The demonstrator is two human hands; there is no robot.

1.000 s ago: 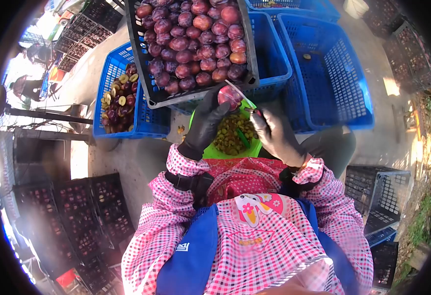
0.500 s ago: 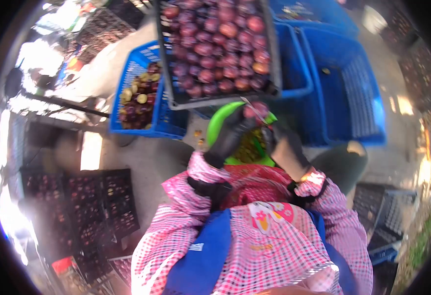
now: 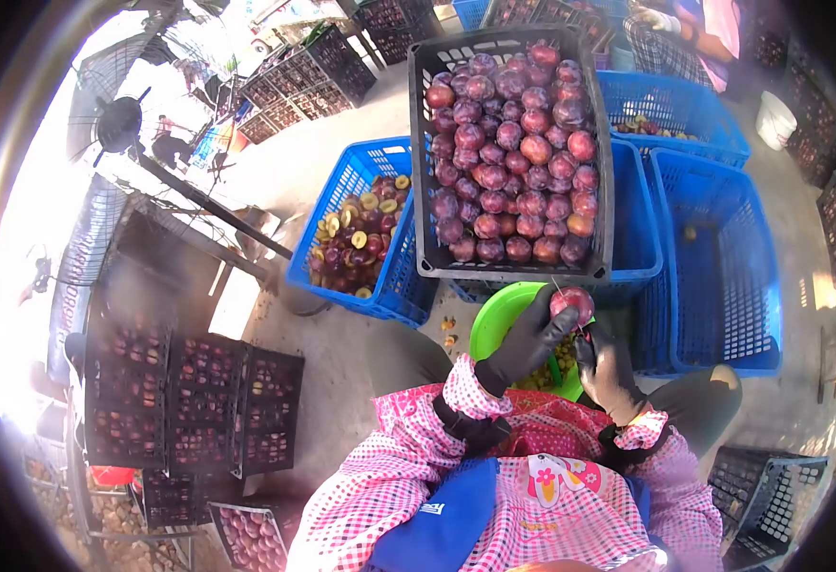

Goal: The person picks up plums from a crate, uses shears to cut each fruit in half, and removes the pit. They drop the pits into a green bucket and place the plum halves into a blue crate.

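Note:
In a dark glove, my left hand [image 3: 530, 336] is closed around a red plum [image 3: 571, 301] above a bright green basin [image 3: 487, 329]. My right hand [image 3: 610, 370], gloved as well, grips a small thin knife [image 3: 583, 330] whose blade lies against the plum; part of the handle is hidden by the fingers. Yellowish pieces [image 3: 538, 379] lie in the basin between my knees. Just beyond my hands, a black crate [image 3: 420, 229] full of whole plums rests on blue crates.
To the left stands a blue crate [image 3: 315, 257] of cut plum halves. A blue crate [image 3: 771, 286] with a small piece inside is at right. Stacked black crates [image 3: 246, 400] of plums stand lower left. A white bucket [image 3: 775, 121] and another person's arm [image 3: 699, 38] are far right.
The camera view has shifted, so everything appears lower and further right. Both hands still hold the plum and knife over the basin, with the plum turned slightly.

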